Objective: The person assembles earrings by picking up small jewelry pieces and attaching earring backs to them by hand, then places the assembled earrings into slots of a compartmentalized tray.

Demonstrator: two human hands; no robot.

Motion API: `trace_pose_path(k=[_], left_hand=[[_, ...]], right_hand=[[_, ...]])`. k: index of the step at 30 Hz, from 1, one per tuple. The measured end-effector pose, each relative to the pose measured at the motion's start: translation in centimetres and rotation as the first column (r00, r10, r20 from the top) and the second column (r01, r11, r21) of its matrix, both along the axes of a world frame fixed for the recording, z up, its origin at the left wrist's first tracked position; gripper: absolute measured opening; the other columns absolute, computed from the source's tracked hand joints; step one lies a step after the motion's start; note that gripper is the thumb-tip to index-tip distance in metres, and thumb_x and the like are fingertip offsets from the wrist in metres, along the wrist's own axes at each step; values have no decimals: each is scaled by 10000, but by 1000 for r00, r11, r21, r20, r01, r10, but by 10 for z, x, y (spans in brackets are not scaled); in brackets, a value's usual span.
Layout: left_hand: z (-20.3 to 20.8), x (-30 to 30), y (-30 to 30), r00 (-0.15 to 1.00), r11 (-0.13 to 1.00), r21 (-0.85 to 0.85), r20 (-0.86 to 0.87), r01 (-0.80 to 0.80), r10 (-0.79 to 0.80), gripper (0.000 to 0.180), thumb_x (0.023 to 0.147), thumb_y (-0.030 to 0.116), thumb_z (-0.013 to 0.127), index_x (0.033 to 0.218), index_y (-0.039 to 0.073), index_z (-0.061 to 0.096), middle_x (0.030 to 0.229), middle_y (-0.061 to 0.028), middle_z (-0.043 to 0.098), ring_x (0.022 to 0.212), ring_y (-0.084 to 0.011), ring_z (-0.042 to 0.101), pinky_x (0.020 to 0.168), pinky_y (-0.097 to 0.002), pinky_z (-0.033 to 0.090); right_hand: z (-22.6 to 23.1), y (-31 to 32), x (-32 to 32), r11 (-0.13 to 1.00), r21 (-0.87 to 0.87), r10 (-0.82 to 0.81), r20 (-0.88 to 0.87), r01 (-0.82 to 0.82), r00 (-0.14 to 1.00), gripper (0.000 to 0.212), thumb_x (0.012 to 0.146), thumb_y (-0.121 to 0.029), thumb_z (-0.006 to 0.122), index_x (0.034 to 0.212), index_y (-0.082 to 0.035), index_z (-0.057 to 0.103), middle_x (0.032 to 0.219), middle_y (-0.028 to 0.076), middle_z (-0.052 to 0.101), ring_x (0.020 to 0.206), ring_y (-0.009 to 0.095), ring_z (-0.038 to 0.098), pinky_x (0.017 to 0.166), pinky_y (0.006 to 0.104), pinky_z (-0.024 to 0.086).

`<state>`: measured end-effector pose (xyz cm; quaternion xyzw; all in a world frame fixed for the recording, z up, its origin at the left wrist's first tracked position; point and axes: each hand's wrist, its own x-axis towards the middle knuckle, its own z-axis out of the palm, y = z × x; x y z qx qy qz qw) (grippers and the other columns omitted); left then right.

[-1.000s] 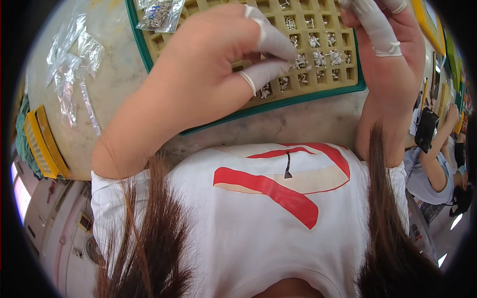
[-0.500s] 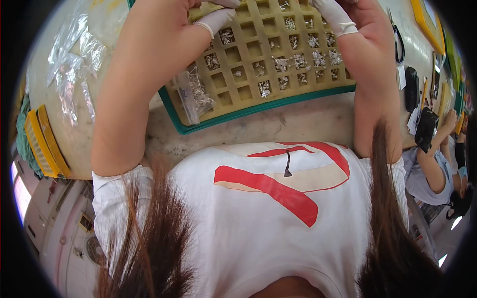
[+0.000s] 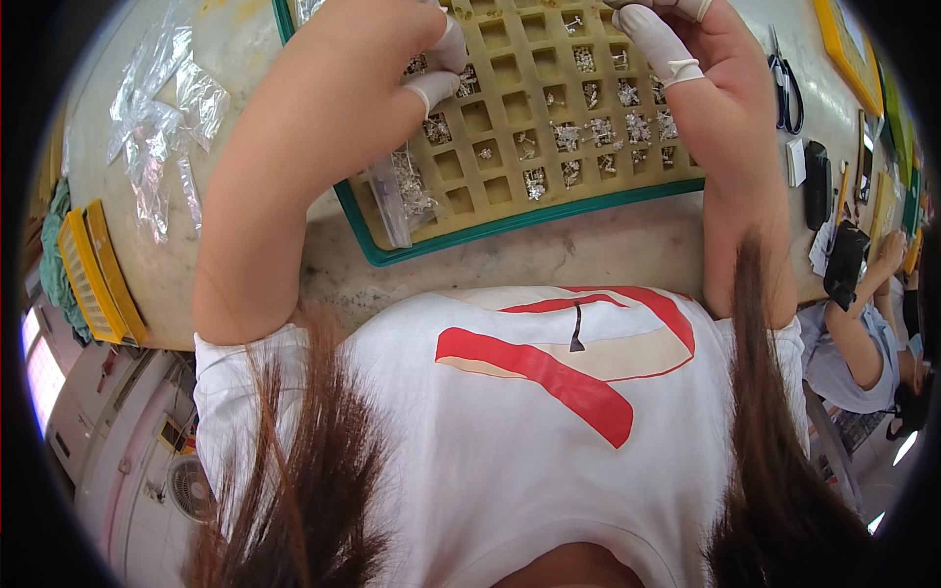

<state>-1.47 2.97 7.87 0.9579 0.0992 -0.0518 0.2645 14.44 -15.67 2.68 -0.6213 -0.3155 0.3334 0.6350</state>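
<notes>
A beige tray with many square compartments and a green rim [image 3: 470,238] lies in front of me. Small silvery, stud-like jewellery pieces [image 3: 567,135] fill many of the compartments; others hold none. My left hand [image 3: 417,73], with white finger cots on thumb and finger, is over the tray's left side. Its covered tips pinch together at a compartment of silvery pieces [image 3: 469,80]; anything between them is too small to make out. My right hand [image 3: 701,59], also in finger cots, is closed at the far right of the tray. Its fingertips meet at the picture's top edge around something dark and partly cut off.
A clear plastic bag [image 3: 390,204] lies in the tray's near left corner. Crumpled clear bags [image 3: 157,127] and yellow trays [image 3: 96,274] are on the left. Scissors [image 3: 784,93], a black case [image 3: 816,184] and another person's arm [image 3: 882,265] are on the right.
The tray and table have shifted slightly right and down in the picture. My left fingertips have come down to a compartment of silvery pieces. My right hand stays near the top edge.
</notes>
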Motion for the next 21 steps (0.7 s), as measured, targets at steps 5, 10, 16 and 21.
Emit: trace_pose_path(k=[5, 10, 16, 21], left_hand=[[-4, -2, 0, 997, 998, 21, -57, 58, -57, 119, 832, 92, 697, 909, 7, 725, 942, -173, 613, 989, -351, 568, 900, -408, 481], [-1, -2, -3, 998, 995, -93, 56, 32, -26, 112, 802, 29, 697, 904, -15, 685, 911, -157, 626, 976, -347, 582, 891, -408, 484], [-17, -8, 1, 958, 904, -411, 191, -118, 212, 100, 813, -5, 682, 903, -38, 652, 838, -167, 665, 782, -271, 670, 716, -342, 543], [-2, -3, -4, 975, 920, -341, 42, -192, 218, 105, 823, -5, 682, 914, -40, 643, 827, -158, 665, 759, -229, 673, 697, -310, 549]], right_hand=[[3, 2, -3, 1000, -4, 21, -19, -21, 1000, 151, 991, 5, 581, 1142, 13, 583, 1062, 39, 623, 962, 92, 593, 873, 248, 497], [5, -1, -3, 999, -43, 2, -16, -3, 1000, 161, 991, -4, 588, 1151, 12, 583, 1044, 31, 622, 948, 88, 595, 865, 235, 495], [16, 3, -3, 939, -333, 19, 296, 84, 955, 125, 951, -1, 629, 1076, -3, 629, 982, 36, 624, 842, 82, 583, 733, 245, 489], [35, 0, -7, 879, -475, 274, 576, 43, 770, 121, 893, -8, 658, 1012, -4, 641, 912, 104, 607, 782, 206, 606, 703, 313, 499]])
